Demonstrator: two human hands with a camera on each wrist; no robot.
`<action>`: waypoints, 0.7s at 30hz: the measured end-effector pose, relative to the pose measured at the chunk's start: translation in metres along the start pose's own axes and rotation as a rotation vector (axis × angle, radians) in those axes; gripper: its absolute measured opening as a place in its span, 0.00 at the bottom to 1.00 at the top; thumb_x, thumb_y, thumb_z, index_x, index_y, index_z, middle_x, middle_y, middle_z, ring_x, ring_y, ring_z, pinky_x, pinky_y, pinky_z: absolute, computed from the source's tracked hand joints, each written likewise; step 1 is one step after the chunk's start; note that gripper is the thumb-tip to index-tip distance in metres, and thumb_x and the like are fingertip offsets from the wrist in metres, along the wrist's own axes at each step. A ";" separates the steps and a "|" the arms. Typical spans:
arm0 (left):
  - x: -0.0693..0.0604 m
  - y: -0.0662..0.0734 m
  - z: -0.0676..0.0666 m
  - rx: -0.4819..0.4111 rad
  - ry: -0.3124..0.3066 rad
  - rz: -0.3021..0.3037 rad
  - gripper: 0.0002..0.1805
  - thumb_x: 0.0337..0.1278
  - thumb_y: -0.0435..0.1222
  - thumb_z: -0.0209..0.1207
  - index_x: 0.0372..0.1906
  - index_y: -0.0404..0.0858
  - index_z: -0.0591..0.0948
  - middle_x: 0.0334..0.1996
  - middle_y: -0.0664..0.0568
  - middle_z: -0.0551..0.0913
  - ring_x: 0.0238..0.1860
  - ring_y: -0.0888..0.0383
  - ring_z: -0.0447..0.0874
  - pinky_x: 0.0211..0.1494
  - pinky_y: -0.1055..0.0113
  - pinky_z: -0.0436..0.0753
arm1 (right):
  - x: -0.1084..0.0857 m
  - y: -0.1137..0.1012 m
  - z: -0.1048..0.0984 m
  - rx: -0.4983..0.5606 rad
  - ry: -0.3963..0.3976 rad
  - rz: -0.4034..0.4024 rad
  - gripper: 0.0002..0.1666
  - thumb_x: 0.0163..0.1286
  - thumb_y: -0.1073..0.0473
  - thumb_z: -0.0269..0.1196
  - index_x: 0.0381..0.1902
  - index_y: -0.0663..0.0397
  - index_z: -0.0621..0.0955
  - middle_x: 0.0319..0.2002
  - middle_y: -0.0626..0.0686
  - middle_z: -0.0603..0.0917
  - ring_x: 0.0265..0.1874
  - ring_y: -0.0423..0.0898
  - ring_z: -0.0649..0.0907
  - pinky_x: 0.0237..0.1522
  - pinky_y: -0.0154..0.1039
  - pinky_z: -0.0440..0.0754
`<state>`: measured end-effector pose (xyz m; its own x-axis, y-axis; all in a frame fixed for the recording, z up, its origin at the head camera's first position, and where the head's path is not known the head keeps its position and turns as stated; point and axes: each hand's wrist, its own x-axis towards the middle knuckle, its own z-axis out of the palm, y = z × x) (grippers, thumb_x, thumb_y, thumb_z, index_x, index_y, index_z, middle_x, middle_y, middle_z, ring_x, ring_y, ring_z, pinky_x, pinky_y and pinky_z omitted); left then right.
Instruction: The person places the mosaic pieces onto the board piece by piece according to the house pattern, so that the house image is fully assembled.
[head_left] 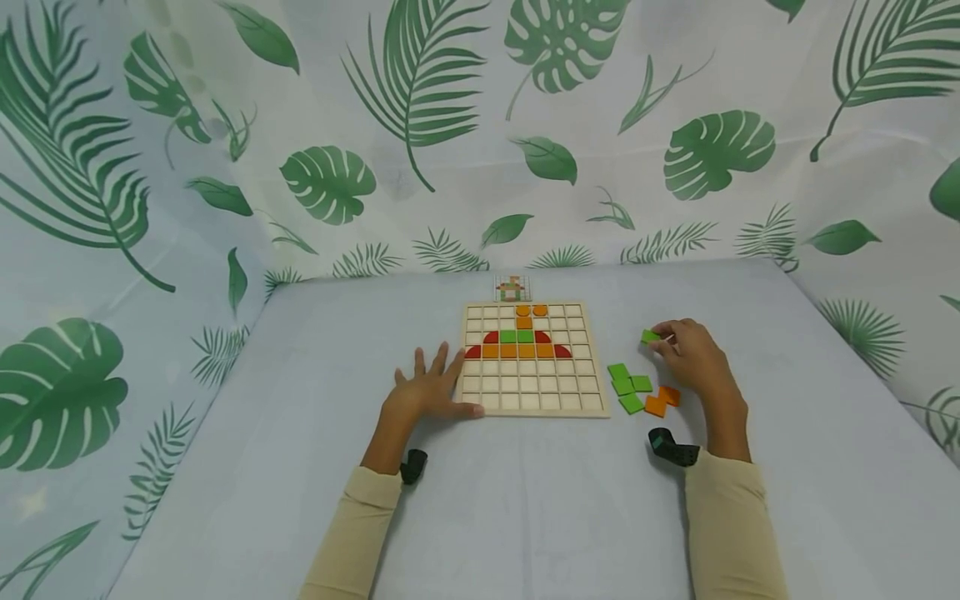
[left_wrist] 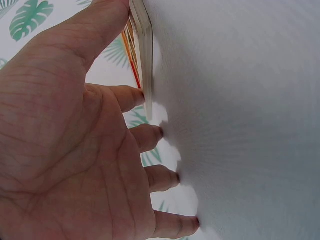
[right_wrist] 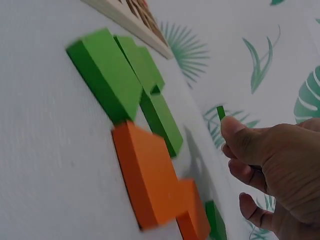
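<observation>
A wooden grid board lies on the table, its middle and upper cells holding orange, green and red tiles. My left hand rests at the board's lower left corner, fingers spread; thumb and index finger touch its edge in the left wrist view. Right of the board, my right hand pinches a green square tile between thumb and fingers. The right wrist view shows that tile held off the table. Below it lie several loose green tiles and orange tiles.
Behind the board's top edge is a small pattern card with a coloured figure. A leaf-printed cloth hangs at the back and sides. Dark wrist devices sit by both forearms. White cloth covers the table.
</observation>
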<state>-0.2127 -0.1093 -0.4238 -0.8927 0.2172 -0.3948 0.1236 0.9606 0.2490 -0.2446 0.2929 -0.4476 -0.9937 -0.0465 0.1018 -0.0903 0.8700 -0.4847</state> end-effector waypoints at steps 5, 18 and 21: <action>0.000 -0.001 0.000 -0.004 -0.001 0.003 0.58 0.50 0.68 0.59 0.79 0.52 0.43 0.80 0.48 0.34 0.77 0.35 0.26 0.71 0.29 0.43 | 0.005 -0.015 0.006 0.021 -0.021 -0.040 0.21 0.72 0.57 0.60 0.55 0.67 0.76 0.51 0.67 0.77 0.50 0.62 0.76 0.52 0.61 0.75; 0.002 -0.004 0.002 -0.005 -0.004 0.006 0.58 0.50 0.69 0.58 0.79 0.53 0.42 0.80 0.48 0.33 0.77 0.35 0.25 0.71 0.28 0.42 | 0.013 -0.053 0.028 0.055 -0.075 -0.248 0.17 0.72 0.58 0.60 0.52 0.66 0.78 0.50 0.65 0.77 0.50 0.59 0.76 0.49 0.56 0.77; 0.002 -0.003 0.002 -0.010 -0.008 0.005 0.58 0.50 0.68 0.58 0.79 0.53 0.42 0.80 0.48 0.32 0.77 0.35 0.25 0.71 0.28 0.42 | 0.014 -0.061 0.033 0.068 -0.086 -0.269 0.17 0.72 0.58 0.61 0.51 0.66 0.78 0.49 0.64 0.78 0.49 0.58 0.76 0.48 0.54 0.77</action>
<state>-0.2139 -0.1112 -0.4275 -0.8888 0.2235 -0.4002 0.1236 0.9576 0.2602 -0.2552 0.2231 -0.4451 -0.9352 -0.3149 0.1621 -0.3527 0.7860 -0.5078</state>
